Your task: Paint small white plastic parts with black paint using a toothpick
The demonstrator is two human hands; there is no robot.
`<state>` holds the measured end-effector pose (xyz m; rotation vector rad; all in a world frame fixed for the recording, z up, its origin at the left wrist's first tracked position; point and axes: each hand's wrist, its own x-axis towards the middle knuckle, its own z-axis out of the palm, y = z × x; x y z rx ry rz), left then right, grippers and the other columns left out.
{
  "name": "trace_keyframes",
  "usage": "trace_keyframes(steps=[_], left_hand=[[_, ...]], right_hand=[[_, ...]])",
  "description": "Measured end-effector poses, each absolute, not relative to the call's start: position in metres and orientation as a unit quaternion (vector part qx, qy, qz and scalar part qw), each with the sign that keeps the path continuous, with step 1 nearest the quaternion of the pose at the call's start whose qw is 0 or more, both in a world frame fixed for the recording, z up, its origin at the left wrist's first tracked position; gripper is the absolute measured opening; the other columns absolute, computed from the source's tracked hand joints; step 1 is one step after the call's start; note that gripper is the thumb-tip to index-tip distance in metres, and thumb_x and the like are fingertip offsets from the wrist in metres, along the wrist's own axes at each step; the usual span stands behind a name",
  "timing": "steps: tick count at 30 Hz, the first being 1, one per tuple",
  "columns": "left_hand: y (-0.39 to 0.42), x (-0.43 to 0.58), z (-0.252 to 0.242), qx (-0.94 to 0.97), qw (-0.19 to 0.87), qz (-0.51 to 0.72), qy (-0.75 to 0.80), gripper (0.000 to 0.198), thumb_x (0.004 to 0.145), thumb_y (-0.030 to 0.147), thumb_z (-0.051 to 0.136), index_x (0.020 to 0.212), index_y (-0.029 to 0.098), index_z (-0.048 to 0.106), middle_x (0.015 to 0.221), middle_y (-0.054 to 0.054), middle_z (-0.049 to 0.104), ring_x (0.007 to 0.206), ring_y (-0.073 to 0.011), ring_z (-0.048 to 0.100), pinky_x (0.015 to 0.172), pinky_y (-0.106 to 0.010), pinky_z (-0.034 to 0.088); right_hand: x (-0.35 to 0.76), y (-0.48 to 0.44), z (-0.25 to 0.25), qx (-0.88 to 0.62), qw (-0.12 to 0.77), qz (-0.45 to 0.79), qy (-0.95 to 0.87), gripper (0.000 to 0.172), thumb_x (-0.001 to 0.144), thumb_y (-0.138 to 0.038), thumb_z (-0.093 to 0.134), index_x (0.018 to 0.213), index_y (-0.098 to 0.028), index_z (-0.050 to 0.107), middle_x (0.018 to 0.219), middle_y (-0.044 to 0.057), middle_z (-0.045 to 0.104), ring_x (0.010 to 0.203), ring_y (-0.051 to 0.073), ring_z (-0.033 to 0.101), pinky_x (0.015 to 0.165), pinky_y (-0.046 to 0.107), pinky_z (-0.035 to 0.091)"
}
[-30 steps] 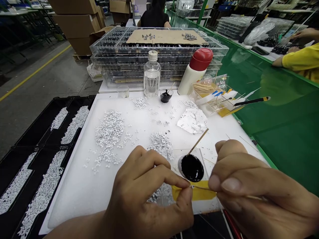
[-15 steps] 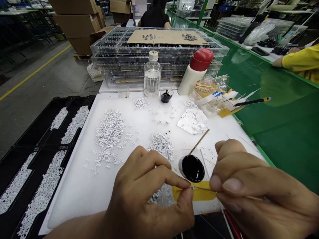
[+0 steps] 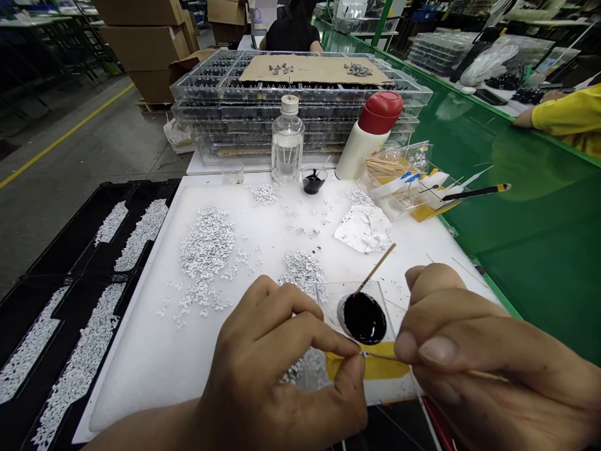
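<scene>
My left hand (image 3: 282, 369) pinches a tiny white part (image 3: 361, 354) between thumb and forefinger, low over the white board (image 3: 150, 351). My right hand (image 3: 483, 363) is closed on a thin wooden stick (image 3: 382, 357) whose tip touches that part. Just behind the tip sits a small dish of black paint (image 3: 364, 318) with another stick (image 3: 375, 269) leaning in it, above a yellow strip (image 3: 375, 369). Heaps of small white parts (image 3: 206, 241) lie scattered on the board, one pile (image 3: 303, 269) right by my left fingers.
A clear bottle (image 3: 287, 141), a small black paint cup (image 3: 312, 181) and a red-capped white bottle (image 3: 369, 134) stand at the board's far edge before stacked clear trays (image 3: 225, 109). Black trays of white parts (image 3: 70, 351) sit left. Brushes (image 3: 469, 192) lie right; a yellow sleeve (image 3: 568, 116) rests on the green table.
</scene>
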<state>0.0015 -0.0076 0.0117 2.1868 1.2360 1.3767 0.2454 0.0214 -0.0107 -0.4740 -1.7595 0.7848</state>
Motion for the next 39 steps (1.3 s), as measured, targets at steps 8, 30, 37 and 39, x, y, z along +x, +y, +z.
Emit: trace_keyframes(steps=[8,30,37,39], left_hand=[[-0.008,0.002,0.011,0.757,0.143,0.475,0.425,0.021,0.098,0.004,0.082,0.098,0.026,0.080,0.084,0.003,0.084,0.071,-0.0163,0.075,0.066,-0.035,0.061],[-0.008,0.004,0.009,0.758,0.133,0.477,0.424,0.021,0.098,0.004,0.079,0.096,0.025,0.080,0.083,0.006,0.080,0.073,-0.0126,0.073,0.070,-0.032,0.058],[-0.006,0.002,0.010,0.752,0.128,0.484,0.428,0.022,0.098,0.003,0.076,0.093,0.024,0.079,0.083,0.007,0.079,0.074,-0.0105,0.071,0.072,-0.029,0.058],[-0.006,0.003,0.010,0.753,0.130,0.481,0.429,0.022,0.098,0.004,0.075,0.093,0.024,0.080,0.083,0.007,0.079,0.074,-0.0103,0.072,0.072,-0.029,0.059]], right_hand=[[0.240,0.017,-0.012,-0.251,0.577,0.350,-0.694,0.031,0.106,-0.025,0.102,0.135,-0.032,0.093,0.102,0.005,0.091,0.087,0.031,0.086,0.084,0.054,0.071],[0.240,0.027,-0.019,-0.239,0.595,0.263,-0.721,0.032,0.106,0.002,0.086,0.132,-0.016,0.090,0.112,0.004,0.091,0.083,0.020,0.068,0.078,0.048,0.061],[0.243,0.026,-0.020,-0.204,0.598,0.321,-0.706,0.054,0.101,0.017,0.080,0.144,-0.014,0.088,0.126,0.003,0.093,0.103,0.020,0.078,0.089,0.047,0.063],[0.243,0.024,-0.021,-0.200,0.602,0.322,-0.703,0.053,0.102,0.015,0.080,0.145,-0.014,0.088,0.126,0.004,0.093,0.103,0.021,0.080,0.089,0.048,0.063]])
